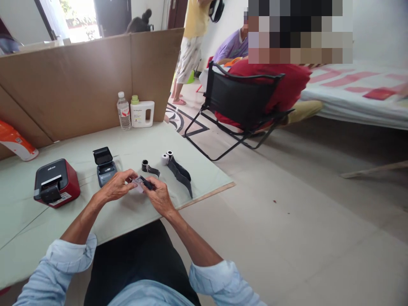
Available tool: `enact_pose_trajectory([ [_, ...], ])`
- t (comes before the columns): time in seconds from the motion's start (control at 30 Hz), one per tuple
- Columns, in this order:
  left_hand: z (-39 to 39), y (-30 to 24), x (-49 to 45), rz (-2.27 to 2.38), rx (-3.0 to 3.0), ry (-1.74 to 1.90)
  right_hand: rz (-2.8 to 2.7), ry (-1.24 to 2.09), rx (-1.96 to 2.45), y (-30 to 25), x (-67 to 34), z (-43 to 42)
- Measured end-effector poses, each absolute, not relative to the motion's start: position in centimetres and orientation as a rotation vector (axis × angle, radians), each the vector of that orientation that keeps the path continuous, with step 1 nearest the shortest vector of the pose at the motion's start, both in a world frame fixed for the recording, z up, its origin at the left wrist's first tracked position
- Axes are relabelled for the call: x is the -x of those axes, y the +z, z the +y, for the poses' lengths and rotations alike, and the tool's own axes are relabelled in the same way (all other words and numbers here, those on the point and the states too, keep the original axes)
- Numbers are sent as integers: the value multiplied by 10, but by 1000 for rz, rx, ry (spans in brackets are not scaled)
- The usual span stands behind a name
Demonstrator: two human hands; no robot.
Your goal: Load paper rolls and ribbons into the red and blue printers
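Observation:
Both hands meet over the table's front part around a small piece (139,185), partly clear plastic and partly black. My left hand (119,185) pinches its clear side with the fingertips. On the black side, my right hand (158,194) has its thumb and fingers closed. The fingers hide much of the piece, so its kind is unclear. Just beyond my left hand stands a small dark grey device (106,169) with its lid raised. A small black roll (145,165) with a loose strip lies past my right hand. Farther right are white-ended rolls (165,159) trailing a long dark strip (180,172).
A red and black label printer (57,182) sits at the left. Against the cardboard wall (95,80) stand a water bottle (123,111) and a white jug (142,112); an orange and white package (17,142) leans farther left. Beyond the table edge, a person occupies a black folding chair (244,97).

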State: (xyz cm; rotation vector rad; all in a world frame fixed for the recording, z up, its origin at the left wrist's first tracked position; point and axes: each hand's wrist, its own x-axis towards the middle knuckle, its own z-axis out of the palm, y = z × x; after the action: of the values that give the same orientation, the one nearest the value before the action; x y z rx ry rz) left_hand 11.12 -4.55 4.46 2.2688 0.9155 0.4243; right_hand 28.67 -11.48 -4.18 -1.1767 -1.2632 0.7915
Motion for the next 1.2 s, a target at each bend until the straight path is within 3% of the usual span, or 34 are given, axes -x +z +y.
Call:
enact_pose_trajectory([
  [0.23, -37, 32, -124, 958, -2304, 267, -1266, 651, 1223, -42, -306, -121],
  [0.57, -34, 38, -142, 930, -2416, 169, -1197, 833, 1199, -59, -319, -135],
  [0.8, -39, 39, -150, 795, -2668, 287, -1281, 741, 1238, -52, -331, -139],
  [1.2, -8, 46, -155, 1025, -2700, 452, -1409, 518, 1273, -61, -330, -131],
])
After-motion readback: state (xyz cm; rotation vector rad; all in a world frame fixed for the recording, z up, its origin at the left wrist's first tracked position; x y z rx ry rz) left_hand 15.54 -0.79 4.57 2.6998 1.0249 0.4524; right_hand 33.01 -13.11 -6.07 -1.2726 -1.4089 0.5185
